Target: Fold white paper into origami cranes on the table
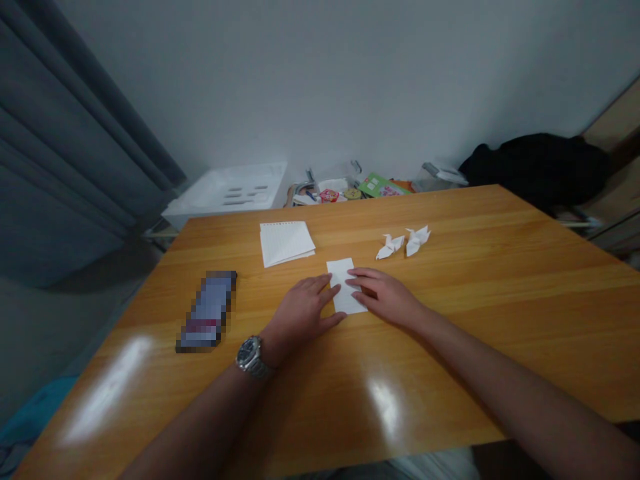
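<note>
Spread-fingered, my left hand (pixel 306 303) and right hand (pixel 386 293) touch one paper slip (pixel 341 265) near two origami cranes (pixel 391 247), one notepaper stack (pixel 286 243).

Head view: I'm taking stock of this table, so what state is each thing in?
Left hand, open, palm down
Right hand, open, palm down
Small sheet, flat, between both hands
Paper stack, flat, edges uneven
Paper birds, both folded
Phone, lying flat, screen obscured
Watch, worn on wrist
Curtain, hanging in folds
Black cloth, heaped
</note>
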Tool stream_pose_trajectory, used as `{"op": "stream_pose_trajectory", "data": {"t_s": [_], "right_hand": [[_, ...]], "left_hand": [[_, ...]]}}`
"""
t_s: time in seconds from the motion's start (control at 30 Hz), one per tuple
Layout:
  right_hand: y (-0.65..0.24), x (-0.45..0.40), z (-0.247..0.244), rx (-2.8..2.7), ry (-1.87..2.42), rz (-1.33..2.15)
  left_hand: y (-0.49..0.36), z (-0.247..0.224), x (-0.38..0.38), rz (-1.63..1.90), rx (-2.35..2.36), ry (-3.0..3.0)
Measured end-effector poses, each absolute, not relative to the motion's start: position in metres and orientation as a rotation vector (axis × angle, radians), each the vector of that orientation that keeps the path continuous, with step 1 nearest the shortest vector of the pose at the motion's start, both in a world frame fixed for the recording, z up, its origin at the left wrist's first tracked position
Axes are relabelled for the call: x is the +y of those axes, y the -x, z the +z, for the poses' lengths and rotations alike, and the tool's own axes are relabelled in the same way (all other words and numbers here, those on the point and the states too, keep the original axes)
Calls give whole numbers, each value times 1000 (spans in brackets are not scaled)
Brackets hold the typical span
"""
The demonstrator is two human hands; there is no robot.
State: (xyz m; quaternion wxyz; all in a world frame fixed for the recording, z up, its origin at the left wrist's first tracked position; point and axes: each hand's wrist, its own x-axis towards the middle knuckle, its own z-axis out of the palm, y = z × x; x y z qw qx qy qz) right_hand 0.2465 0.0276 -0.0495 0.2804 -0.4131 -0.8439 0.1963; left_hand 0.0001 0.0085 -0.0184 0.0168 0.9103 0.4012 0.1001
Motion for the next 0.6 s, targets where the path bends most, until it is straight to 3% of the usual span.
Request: {"op": "stream_pose_trajectory", "data": {"t_s": [0.6], "right_hand": [[-262,24,-31,-2423,919,575]], "left_hand": [[1,-25,13,439,1246,-2803]]}}
